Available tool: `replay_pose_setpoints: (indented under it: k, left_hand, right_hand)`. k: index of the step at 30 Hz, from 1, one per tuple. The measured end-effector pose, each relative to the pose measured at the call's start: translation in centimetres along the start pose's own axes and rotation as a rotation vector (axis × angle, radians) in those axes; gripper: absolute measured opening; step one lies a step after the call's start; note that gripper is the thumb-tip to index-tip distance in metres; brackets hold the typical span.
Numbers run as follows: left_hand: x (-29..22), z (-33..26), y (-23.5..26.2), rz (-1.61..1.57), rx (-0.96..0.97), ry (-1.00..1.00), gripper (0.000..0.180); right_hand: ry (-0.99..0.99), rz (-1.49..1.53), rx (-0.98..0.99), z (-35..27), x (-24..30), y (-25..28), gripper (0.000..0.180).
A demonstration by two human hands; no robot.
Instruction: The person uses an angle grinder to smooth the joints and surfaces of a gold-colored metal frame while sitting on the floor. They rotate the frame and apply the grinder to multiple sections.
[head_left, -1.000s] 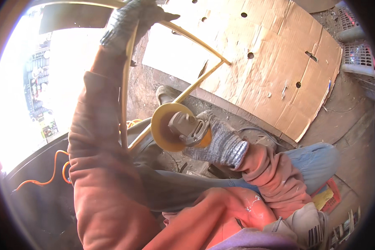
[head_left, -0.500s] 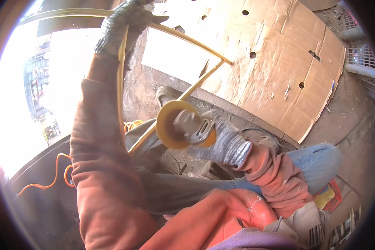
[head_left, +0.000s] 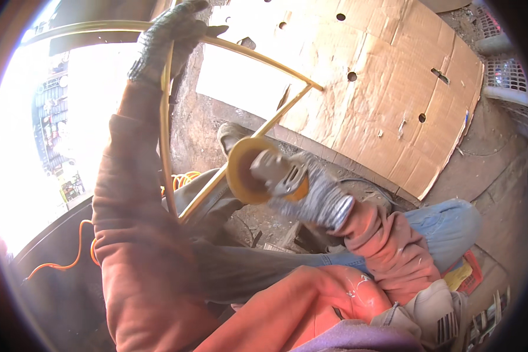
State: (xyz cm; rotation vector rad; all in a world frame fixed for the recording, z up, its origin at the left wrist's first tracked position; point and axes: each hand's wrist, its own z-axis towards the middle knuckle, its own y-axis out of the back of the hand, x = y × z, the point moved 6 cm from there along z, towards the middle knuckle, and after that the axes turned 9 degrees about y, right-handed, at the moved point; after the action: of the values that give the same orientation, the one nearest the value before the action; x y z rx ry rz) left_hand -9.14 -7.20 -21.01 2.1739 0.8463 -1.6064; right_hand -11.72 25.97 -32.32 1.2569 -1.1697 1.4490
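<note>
My left hand, in a grey glove, is closed on a yellowish frame of thin bars at the upper left, where several bars cross; one fingertip sticks out to the right. Lower down, my right hand, in a light knitted glove, grips an angle grinder with a metal head. Its round yellow-brown disc lies over the frame's slanting bar, hiding part of it. Whether the disc touches the bar, I cannot tell. The right hand's fingers are partly hidden behind the grinder.
A large flattened cardboard sheet with holes lies on the ground ahead. White plastic baskets stand at the far right. An orange hose curls at the left. A red basket sits beside my jeans-clad knee.
The grinder and my right hand have shifted slightly up and right along the slanting bar. My left hand and the frame have moved slightly left in view, still gripped.
</note>
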Motion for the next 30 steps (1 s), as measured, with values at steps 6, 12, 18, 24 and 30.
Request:
replay_pose_setpoints:
  k: [6, 12, 18, 24, 30]
  left_hand:
    - [1.8, 0.5, 2.4, -0.164, 0.063, 0.002, 0.028]
    - [5.5, -1.6, 7.3, -0.268, -0.148, 0.047, 0.027]
    - [8.4, -2.3, 11.7, -0.307, -0.356, 0.116, 0.028]
    - [6.3, -1.2, 7.8, -0.398, -0.188, 0.12, 0.02]
    - [3.3, -0.6, 5.0, -0.165, -0.062, 0.046, 0.033]
  right_hand:
    - [-0.397, 0.341, -0.404, -0.6, -3.9, 6.4, 0.054]
    - [-0.109, 0.155, -0.056, 0.0, 1.3, 0.9, 0.048]
    - [-0.06, 0.367, -0.289, 0.5, -5.8, 4.2, 0.047]
    - [-0.177, 0.103, -0.252, 1.9, -4.7, 8.0, 0.054]
    - [-0.332, 0.361, -0.328, 0.4, -2.8, 6.8, 0.053]
